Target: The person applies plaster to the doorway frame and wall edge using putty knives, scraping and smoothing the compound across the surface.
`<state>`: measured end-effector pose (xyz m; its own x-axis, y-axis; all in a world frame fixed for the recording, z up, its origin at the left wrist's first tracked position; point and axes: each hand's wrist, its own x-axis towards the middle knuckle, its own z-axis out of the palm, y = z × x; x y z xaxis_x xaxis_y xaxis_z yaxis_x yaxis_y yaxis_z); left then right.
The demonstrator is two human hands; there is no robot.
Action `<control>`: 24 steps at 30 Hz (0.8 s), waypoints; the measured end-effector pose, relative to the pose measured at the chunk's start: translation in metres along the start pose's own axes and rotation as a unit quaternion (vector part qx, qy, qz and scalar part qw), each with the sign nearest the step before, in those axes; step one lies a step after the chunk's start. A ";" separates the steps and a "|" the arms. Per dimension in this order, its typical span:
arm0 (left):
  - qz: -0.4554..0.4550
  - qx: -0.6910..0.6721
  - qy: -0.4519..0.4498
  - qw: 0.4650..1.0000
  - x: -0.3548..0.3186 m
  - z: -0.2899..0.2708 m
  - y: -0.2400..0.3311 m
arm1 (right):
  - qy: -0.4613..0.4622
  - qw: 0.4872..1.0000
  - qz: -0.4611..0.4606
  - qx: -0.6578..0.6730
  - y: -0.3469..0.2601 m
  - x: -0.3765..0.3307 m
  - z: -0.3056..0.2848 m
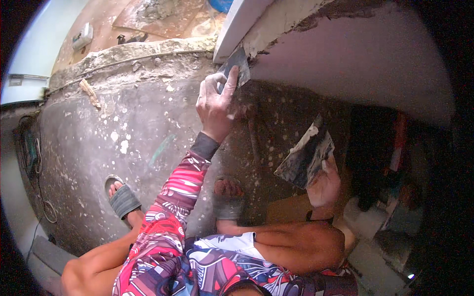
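Observation:
My left hand (215,104) is closed on a flat dark putty knife (242,63), its index finger stretched along the blade. The blade lies against the lower end of a white frame (236,30), beside the wall's rough, broken edge (270,30). To the right and nearer me, my right hand (325,186) grips a wider flat scraper (307,154) smeared with pale plaster. Its handle is hidden by my fingers. Whitish dust or plaster coats the fingers of both hands.
The grey floor (133,133) is spattered with white spots. A cable runs along a rough raised sill (138,58), and a wood scrap (90,93) lies near it. Cables and a green item (29,150) are at far left. My sandalled feet (123,200) stand below my arms.

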<state>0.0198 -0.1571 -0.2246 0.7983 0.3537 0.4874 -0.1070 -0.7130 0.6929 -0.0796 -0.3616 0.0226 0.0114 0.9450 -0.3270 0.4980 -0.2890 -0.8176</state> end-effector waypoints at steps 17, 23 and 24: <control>-0.139 -0.171 0.044 0.975 -0.035 -0.019 0.008 | 0.641 0.430 0.159 0.616 0.142 -0.011 0.038; -0.096 -0.312 -0.133 0.936 -0.040 -0.060 0.005 | 0.623 0.464 0.159 0.609 0.181 0.004 0.033; -0.042 -0.294 -0.149 0.943 -0.034 -0.067 0.003 | 0.613 0.496 0.166 0.592 0.186 0.009 0.031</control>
<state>-0.0475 -0.1306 -0.2038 0.9408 0.1453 0.3062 -0.2753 -0.1995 0.9404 -0.0134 -0.4114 -0.1476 0.8023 -0.0117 -0.5968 -0.5582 0.3395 -0.7571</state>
